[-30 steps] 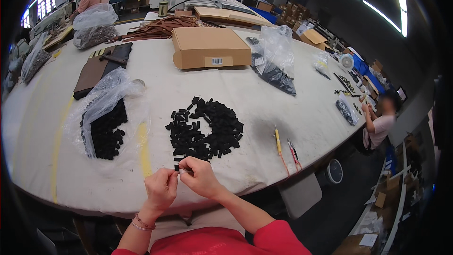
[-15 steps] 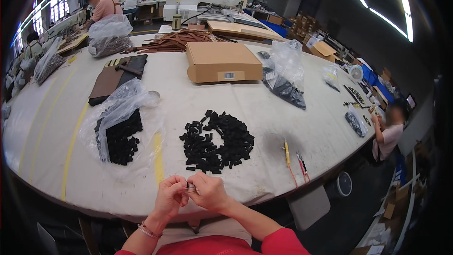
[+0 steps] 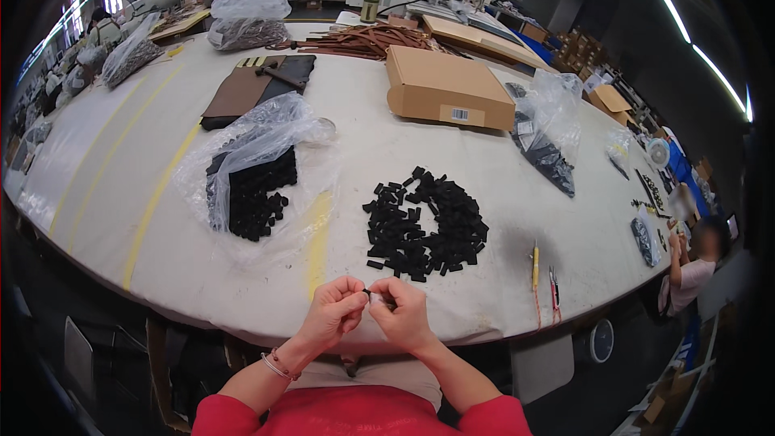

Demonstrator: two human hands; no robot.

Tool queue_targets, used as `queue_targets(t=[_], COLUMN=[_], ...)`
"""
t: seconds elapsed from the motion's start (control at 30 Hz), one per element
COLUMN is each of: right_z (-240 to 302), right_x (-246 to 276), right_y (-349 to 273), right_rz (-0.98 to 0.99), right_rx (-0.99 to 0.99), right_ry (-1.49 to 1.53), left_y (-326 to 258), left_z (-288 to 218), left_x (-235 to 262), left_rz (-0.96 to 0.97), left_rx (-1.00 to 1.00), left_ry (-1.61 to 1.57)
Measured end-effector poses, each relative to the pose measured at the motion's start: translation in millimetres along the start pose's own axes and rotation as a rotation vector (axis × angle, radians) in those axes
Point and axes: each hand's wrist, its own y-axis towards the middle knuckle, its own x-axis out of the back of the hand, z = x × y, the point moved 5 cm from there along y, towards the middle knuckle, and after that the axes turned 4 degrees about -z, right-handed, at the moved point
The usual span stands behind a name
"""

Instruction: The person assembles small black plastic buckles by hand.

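My left hand (image 3: 337,308) and my right hand (image 3: 403,316) meet at the table's near edge, fingertips pinched together. Between them shows a small black piece (image 3: 367,292), mostly covered by my fingers. A pale bit shows at the right fingertips, too small to name. Just beyond my hands lies a ring-shaped heap of short black rectangular pieces (image 3: 456,230). To its left, more such pieces (image 3: 254,206) spill from an open clear plastic bag (image 3: 266,125). Right of the heap lie a yellow-handled tool (image 3: 534,266) and a red-handled tool (image 3: 555,291), each with a cord or tail.
A cardboard box (image 3: 448,89) stands farther back on the pale table cover (image 3: 355,145). Around it are a bag of dark items (image 3: 549,153), brown straps (image 3: 367,42) and a brown-black folded piece (image 3: 250,89). A co-worker (image 3: 698,262) sits at the right edge; a bin (image 3: 601,341) stands below.
The view has turned, so the table's contents sit farther right and higher. My hands still pinch together; a small black piece now shows between the fingertips, where a thin, shiny bit showed before.
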Motion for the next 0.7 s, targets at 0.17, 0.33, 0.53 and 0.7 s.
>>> queue_targets(t=[0.17,0.33,0.53,0.7], right_z=[-19.5,-22.9,-23.6,-26.5], right_x=[-2.2,-5.1,-9.9,-16.2], right_y=[6.7,6.6,2.0,0.2], right_rz=[0.245,0.308,0.415,0.569], right_rx=[-0.607,-0.640,-0.660,-0.583], right_ry=[0.705,0.702,0.774,0.695], left_y=[-2.3,-4.9,-9.2,-10.1], left_z=[-3.9,-11.0,-18.7,-14.7], left_x=[-0.8,-1.3,-3.9,0.9], left_rz=[0.040,0.018,0.024,0.045], left_rx=[0.109,0.015,0.029,0.062], left_ry=[0.060,0.271,0.394,0.425])
